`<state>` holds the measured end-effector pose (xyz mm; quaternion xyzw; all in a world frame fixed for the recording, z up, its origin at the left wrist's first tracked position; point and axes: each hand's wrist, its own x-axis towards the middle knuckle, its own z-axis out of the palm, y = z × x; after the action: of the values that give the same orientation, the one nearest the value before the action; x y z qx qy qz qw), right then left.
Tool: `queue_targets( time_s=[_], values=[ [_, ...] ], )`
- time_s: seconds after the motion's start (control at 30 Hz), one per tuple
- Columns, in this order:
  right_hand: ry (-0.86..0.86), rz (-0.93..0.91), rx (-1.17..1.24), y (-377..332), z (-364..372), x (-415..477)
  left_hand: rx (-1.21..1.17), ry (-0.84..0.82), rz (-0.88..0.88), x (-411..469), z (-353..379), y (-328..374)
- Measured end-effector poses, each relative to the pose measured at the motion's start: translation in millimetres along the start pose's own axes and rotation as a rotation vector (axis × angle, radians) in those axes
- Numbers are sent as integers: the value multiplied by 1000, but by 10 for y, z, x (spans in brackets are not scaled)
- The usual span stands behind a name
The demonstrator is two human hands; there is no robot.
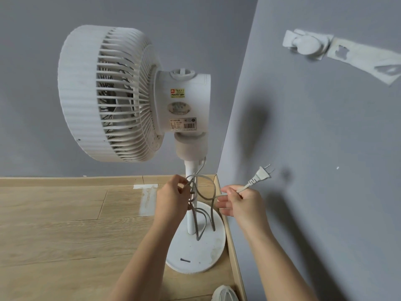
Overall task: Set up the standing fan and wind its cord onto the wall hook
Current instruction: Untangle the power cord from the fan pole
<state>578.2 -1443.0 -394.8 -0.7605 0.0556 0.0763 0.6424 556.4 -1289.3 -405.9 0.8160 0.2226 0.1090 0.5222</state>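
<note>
The white standing fan (130, 94) stands upright mid-frame on its round base (195, 255) in the corner of two grey walls, its ribbed head turned toward the left and its grey cord (214, 190) hanging in loose loops about the pole. The left hand (171, 197), at centre, curls its fingers round the gathered loops beside the pole. Just right of it, the right hand (240, 203) pinches the cord behind the two-pin plug (261, 174), with the white wall hook (306, 44) well above at upper right.
</note>
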Motion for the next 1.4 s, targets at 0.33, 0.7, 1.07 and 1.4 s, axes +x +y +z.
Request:
queue_targets(
  time_s=[0.33, 0.7, 1.07, 1.4],
  values=[
    [-195, -34, -269, 38, 88, -16, 90, -7, 29, -22, 1, 8],
    [-500, -297, -737, -13, 51, -19, -131, -163, -94, 23, -184, -39],
    [-336, -127, -447, 43, 249, 22, 58, -335, 86, -30, -154, -81],
    [-154, -309, -511, 67, 171, 101, 346, -152, 204, 4, -190, -148]
  ],
)
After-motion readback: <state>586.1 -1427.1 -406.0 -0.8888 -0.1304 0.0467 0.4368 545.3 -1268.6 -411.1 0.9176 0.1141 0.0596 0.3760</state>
